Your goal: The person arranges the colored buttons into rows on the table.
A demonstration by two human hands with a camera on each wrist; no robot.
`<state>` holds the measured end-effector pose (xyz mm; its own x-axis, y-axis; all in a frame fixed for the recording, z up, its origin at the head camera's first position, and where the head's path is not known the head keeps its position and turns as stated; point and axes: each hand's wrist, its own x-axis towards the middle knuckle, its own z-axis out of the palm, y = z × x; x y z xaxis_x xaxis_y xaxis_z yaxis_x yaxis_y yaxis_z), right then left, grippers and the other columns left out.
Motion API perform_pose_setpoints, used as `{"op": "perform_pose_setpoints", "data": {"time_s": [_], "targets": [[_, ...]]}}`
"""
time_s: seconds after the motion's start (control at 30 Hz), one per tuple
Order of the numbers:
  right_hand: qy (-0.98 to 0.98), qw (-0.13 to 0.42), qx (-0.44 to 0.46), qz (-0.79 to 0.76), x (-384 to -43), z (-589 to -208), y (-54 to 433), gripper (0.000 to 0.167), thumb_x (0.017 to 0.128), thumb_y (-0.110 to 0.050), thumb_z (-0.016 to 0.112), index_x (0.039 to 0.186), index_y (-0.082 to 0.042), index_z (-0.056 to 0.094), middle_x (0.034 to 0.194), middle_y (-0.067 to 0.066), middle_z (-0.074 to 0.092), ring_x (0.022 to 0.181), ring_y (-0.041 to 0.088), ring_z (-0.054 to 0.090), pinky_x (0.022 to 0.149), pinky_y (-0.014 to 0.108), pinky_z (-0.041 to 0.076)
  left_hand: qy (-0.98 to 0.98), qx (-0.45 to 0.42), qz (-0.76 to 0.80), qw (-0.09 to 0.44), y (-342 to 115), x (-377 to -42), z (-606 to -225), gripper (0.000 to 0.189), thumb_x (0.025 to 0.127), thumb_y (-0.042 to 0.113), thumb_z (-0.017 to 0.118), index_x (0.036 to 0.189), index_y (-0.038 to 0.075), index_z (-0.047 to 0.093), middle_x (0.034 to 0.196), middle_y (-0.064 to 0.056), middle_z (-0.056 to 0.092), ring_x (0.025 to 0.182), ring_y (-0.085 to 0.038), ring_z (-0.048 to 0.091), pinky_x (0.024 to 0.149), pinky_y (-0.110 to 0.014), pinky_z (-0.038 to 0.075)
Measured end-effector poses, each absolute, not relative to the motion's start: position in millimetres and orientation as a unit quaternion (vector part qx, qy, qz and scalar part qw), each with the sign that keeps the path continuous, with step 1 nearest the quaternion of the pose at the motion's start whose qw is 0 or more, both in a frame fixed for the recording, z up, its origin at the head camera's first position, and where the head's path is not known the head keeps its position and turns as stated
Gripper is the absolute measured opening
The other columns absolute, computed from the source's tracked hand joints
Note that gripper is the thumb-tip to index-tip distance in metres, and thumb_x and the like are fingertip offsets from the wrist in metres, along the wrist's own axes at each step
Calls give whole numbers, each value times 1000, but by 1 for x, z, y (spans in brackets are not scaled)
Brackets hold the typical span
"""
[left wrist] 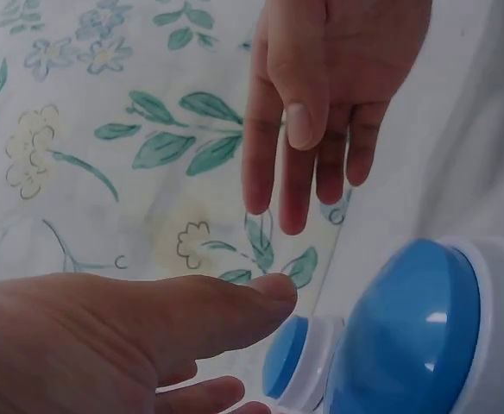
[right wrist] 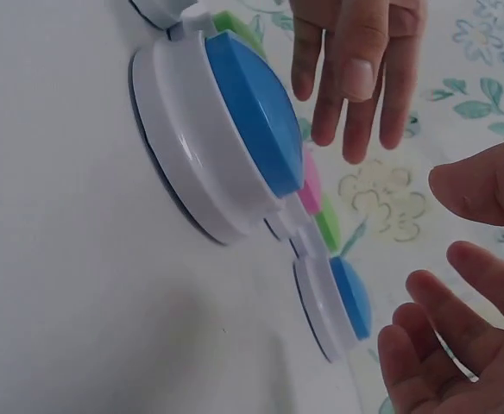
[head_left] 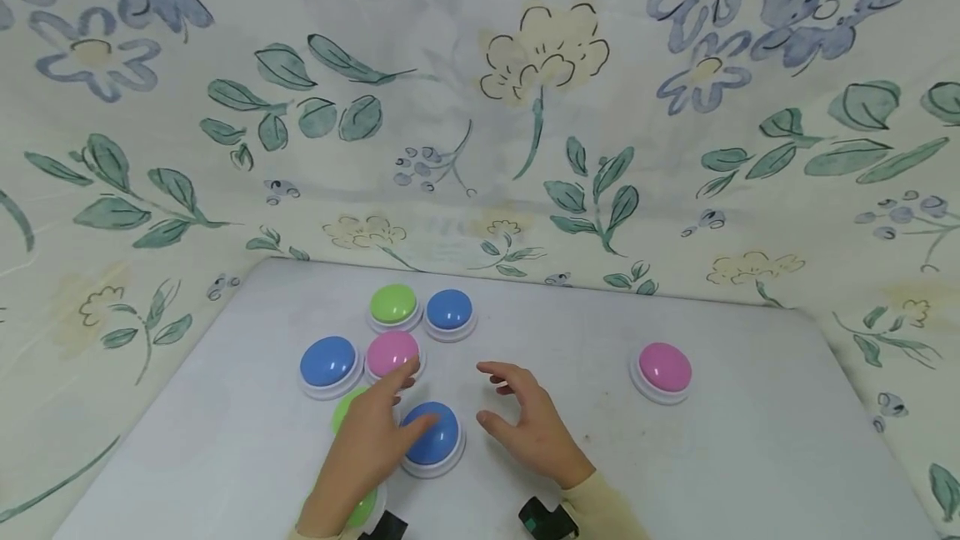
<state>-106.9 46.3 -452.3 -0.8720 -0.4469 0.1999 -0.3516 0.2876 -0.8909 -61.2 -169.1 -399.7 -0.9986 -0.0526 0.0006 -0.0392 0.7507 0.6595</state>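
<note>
My left hand [head_left: 367, 437] hovers over the left group of domed push buttons, its fingers loosely bent and holding nothing. Beside its thumb is a blue button [head_left: 438, 444] on a white base; the same blue button [left wrist: 399, 336] looms large in the left wrist view. A pink button [head_left: 390, 350] lies just past the left fingertips. One green button [head_left: 347, 407] is partly hidden behind this hand, another green button [head_left: 366, 508] under the wrist. To the right of the near blue button, my right hand [head_left: 528, 419] is held in the air with relaxed fingers, palm facing the left hand.
Farther back stand a green button [head_left: 393, 304] and a blue button [head_left: 450, 309], with another blue button [head_left: 327, 361] to the left. A separate pink button [head_left: 664, 368] sits on the right of the white table [head_left: 750, 440]. Floral cloth [head_left: 450, 107] surrounds the table's back and sides.
</note>
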Motion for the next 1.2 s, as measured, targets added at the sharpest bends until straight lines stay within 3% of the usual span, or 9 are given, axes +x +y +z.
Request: {"op": "perform_pose_setpoints", "data": {"time_s": [0.13,0.4,0.87,1.2], "targets": [[802,61,-256,-536,-105,-454,39,54,91,-10,71,142,-13,53,138,0,56,119,28,55,103,48,48,-939,40,-340,-7,-176,-56,-403,73,82,22,84,146,8,52,131,-13,65,113,-36,64,96,-53,54],[810,123,-267,-507,-102,-456,30,63,90,-17,74,147,-14,48,141,5,53,122,25,52,105,40,48,-950,49,-301,-65,-180,-49,-411,80,79,32,86,148,12,51,132,-9,65,121,-33,60,99,-57,50],[818,166,-279,-475,-99,-466,22,71,83,-19,80,147,-21,48,138,-1,52,116,10,49,104,30,47,-965,-23,-256,-60,-177,-42,-420,88,68,24,93,143,2,54,134,-15,63,122,-35,60,103,-54,49],[823,146,-305,-456,-98,-471,18,72,82,-16,81,147,-19,49,142,-4,52,126,10,45,109,28,44,-971,-38,-233,-34,-169,-37,-424,83,71,14,91,142,-4,52,138,-21,59,125,-39,57,104,-54,48]]}}
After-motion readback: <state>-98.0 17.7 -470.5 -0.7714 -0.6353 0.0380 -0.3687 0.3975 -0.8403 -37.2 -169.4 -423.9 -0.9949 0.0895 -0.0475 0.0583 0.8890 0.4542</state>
